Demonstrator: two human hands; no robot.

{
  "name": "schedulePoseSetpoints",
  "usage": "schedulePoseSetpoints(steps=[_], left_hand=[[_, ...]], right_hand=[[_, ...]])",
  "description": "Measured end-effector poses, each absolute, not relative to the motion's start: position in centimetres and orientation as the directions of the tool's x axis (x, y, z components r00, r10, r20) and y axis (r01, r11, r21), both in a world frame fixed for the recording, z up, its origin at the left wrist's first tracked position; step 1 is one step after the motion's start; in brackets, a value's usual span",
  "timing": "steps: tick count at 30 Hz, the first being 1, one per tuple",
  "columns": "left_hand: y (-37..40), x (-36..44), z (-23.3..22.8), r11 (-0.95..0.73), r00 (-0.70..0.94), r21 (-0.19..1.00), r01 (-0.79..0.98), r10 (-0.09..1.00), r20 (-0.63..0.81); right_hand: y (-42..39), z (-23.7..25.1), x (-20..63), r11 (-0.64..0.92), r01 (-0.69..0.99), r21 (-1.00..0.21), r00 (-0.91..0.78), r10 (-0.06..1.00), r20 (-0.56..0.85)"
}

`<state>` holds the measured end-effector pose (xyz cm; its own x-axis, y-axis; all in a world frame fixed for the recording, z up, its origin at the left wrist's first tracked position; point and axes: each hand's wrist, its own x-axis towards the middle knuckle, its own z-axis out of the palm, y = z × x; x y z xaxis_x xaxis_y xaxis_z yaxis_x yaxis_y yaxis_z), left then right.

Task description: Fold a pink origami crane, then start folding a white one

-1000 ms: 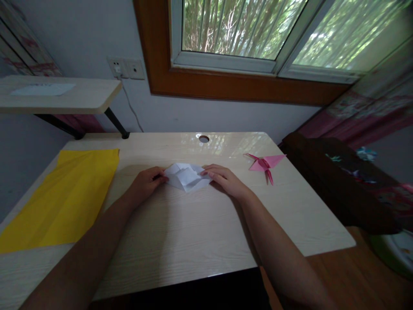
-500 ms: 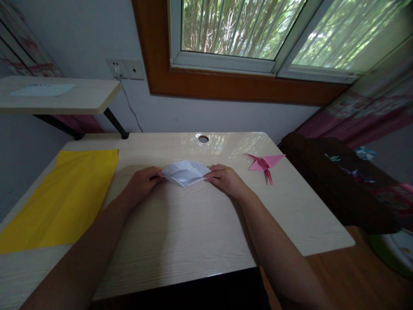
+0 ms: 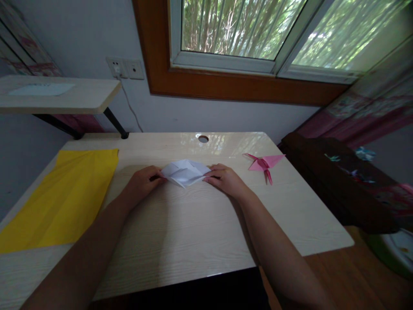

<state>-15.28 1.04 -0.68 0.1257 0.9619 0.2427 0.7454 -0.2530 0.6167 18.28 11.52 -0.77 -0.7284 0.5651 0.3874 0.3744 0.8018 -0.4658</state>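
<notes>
Window (image 3: 245,30) with wooden frame filling the upper part of the view, greenery showing behind the glass.
Tabletop (image 3: 193,232), pale wood grain, spanning the middle; small round hole (image 3: 203,138) sitting near its far edge.
Side shelf (image 3: 61,97) hanging at upper left on dark brackets, carrying a pale sheet (image 3: 41,89). Wall socket (image 3: 125,69) sitting just right of it, a thin cord dropping down the wall.
Dark furniture (image 3: 335,181) standing just past the right edge of the tabletop, small coloured items lying on it, too blurred to identify.
Yellow sheet (image 3: 61,198) lying flat along the left side of the tabletop, well apart from both hands.
White folded paper (image 3: 184,172) sitting at the centre of the tabletop, partly opened, creased flaps standing up, lower point touching the surface.
Left hand (image 3: 142,183) pinching the left corner of the white folded paper, grip closed on it with fingertips.
Right hand (image 3: 226,178) pinching the right corner likewise, grip closed on the paper, fingers curled over the edge.
Pink paper crane (image 3: 265,163) resting on the tabletop near the right hand, not touching it.
</notes>
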Motion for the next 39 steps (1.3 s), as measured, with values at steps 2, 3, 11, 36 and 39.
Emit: schedulePoseSetpoints(steps=[2,3,11,36,39], left_hand=[[1.0,-15.0,-0.5,-0.23,0.1,0.602,0.765,0.965,0.242],[0.9,-14.8,-0.3,-0.216,0.085,0.594,0.775,0.967,0.241],[0.8,-13.6,0.0,-0.207,0.045,0.606,0.768,0.962,0.271],[0.4,-13.1,-0.4,-0.468,0.29,0.56,0.684,0.878,0.38],[0.4,-13.0,-0.5,-0.476,0.306,0.524,0.706,0.873,0.38]], right_hand=[[11.4,-0.7,18.1,0.797,0.384,-0.467,-0.723,0.574,0.385],[11.3,-0.6,18.0,0.795,0.389,-0.465,-0.722,0.577,0.382],[10.7,-0.5,16.9,0.796,0.417,-0.439,-0.719,0.584,0.377],[9.9,0.4,16.4,0.756,0.157,-0.635,-0.758,0.505,0.413],[10.1,-0.3,16.2,0.785,0.159,-0.598,-0.772,0.477,0.42]])
